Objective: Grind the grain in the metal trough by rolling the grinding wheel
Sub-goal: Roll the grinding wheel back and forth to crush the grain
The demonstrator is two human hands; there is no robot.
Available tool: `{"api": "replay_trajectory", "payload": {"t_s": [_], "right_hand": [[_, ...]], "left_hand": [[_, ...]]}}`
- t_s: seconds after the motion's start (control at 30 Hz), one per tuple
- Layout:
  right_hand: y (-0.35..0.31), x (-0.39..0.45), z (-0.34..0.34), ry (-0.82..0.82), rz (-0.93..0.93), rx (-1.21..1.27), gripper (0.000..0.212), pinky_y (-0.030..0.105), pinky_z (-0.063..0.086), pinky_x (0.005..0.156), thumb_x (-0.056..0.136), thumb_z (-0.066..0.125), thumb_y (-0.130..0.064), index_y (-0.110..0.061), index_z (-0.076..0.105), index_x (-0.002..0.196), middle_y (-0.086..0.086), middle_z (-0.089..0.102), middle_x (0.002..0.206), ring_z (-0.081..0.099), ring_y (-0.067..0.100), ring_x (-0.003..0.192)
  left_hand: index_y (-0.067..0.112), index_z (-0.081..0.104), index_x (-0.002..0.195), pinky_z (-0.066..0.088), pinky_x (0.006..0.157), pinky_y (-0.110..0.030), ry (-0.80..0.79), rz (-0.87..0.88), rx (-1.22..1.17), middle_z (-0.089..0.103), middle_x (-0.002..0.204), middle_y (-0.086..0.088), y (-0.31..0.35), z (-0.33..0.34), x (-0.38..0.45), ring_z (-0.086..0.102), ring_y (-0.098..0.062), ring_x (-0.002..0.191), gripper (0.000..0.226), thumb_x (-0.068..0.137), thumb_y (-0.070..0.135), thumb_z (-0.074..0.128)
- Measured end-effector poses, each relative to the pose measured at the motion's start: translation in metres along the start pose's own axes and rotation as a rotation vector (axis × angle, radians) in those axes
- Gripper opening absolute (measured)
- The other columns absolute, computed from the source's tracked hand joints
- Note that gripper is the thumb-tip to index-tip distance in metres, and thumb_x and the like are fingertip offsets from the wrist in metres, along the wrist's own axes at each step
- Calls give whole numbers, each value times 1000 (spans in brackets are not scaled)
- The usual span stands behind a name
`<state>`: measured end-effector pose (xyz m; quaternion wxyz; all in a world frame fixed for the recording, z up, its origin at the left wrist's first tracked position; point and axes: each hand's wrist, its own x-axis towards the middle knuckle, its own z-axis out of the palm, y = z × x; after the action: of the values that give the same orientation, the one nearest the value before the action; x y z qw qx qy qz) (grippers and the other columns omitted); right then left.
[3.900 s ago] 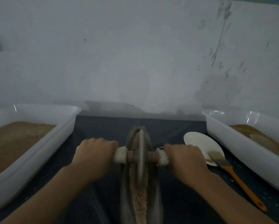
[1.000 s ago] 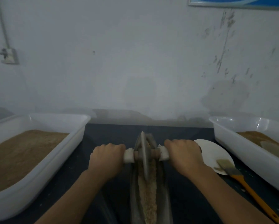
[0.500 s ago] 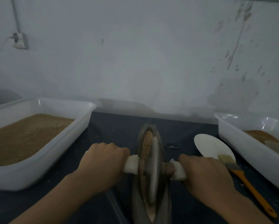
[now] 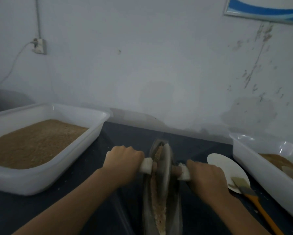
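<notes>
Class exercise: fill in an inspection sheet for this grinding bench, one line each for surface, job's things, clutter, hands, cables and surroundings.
Surface: dark table, pale specks on it.
Job's things: grinding wheel upright in metal trough; grain along the channel.
Clutter: left tub and right tub of brown material; white plate; orange-handled brush lying across the plate's edge.
Hands: left hand and right hand grip the wrapped axle ends.
Cables: cord to wall socket.
Surroundings: stained wall; blue poster.

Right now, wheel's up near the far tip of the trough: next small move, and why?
Probably roll the grey metal grinding wheel back toward the body. Left hand and right hand both grip its cloth-wrapped axle, and most of the tan grain lies nearer in the long metal trough.
</notes>
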<state>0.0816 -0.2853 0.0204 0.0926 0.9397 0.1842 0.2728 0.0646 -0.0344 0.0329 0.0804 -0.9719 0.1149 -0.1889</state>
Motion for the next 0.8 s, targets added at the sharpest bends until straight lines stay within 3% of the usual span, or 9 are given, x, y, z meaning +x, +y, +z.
{"api": "replay_trajectory", "payload": {"t_s": [0.07, 0.17, 0.23, 0.33, 0.47, 0.63, 0.73, 0.8], "right_hand": [[-4, -22, -16, 65, -45, 27, 53, 22, 17, 35, 35, 87, -25, -26, 40, 60, -3, 45, 45, 43, 16, 33], [-6, -44, -31, 86, -75, 48, 62, 28, 29, 29, 33, 86, -21, -28, 32, 61, -5, 41, 45, 40, 15, 32], [-6, -46, -36, 62, -73, 24, 63, 27, 30, 30, 29, 87, -21, -29, 33, 60, -6, 41, 44, 41, 13, 32], [-5, -35, -28, 8, -74, 21, 47, 28, 33, 33, 40, 85, -22, -26, 43, 62, -5, 48, 49, 46, 15, 37], [-2, 9, -5, -44, -23, -144, 19, 28, 33, 50, 76, 63, -32, -30, 46, 84, -5, 62, 78, 59, 16, 66], [-2, 39, 7, -67, 13, -172, 17, 28, 28, 48, 75, 64, -25, -25, 49, 82, -4, 60, 75, 58, 20, 64], [0, 19, 2, -66, 7, -90, 22, 27, 34, 51, 76, 66, -33, -28, 48, 87, -5, 61, 79, 59, 16, 67], [-3, -2, -9, -43, -32, -45, 31, 25, 30, 45, 66, 76, -37, -28, 50, 81, -5, 59, 69, 56, 13, 56]], "left_hand": [[30, 40, 84, 31, 60, -31, -20, 13, -28, 54, 79, 6, 3, -10, -22, 47, -19, 66, 23, 81, 32, 62], [34, 32, 81, 29, 58, -30, 4, 29, -70, 41, 72, 10, 5, -20, -49, 42, -14, 64, 31, 79, 36, 62], [35, 28, 80, 26, 56, -29, 9, 34, -83, 43, 72, 11, 2, -20, -55, 39, -12, 62, 36, 77, 41, 63], [36, 29, 81, 27, 56, -30, -20, -2, -91, 54, 80, 10, -1, -8, -42, 38, -13, 63, 35, 77, 45, 62], [32, 38, 80, 32, 58, -30, 8, -57, -86, 59, 79, 6, -6, 20, -5, 54, -19, 67, 25, 78, 40, 61], [31, 38, 79, 34, 59, -31, 36, -81, -92, 63, 84, 2, -11, 29, 20, 60, -24, 75, 23, 79, 37, 60], [29, 42, 82, 36, 60, -31, 0, -36, -61, 61, 84, 3, -6, 17, 8, 59, -22, 73, 20, 80, 36, 60], [30, 45, 83, 36, 59, -31, -50, 9, -45, 58, 81, 5, -3, 3, -6, 53, -19, 67, 17, 80, 36, 61]]}}
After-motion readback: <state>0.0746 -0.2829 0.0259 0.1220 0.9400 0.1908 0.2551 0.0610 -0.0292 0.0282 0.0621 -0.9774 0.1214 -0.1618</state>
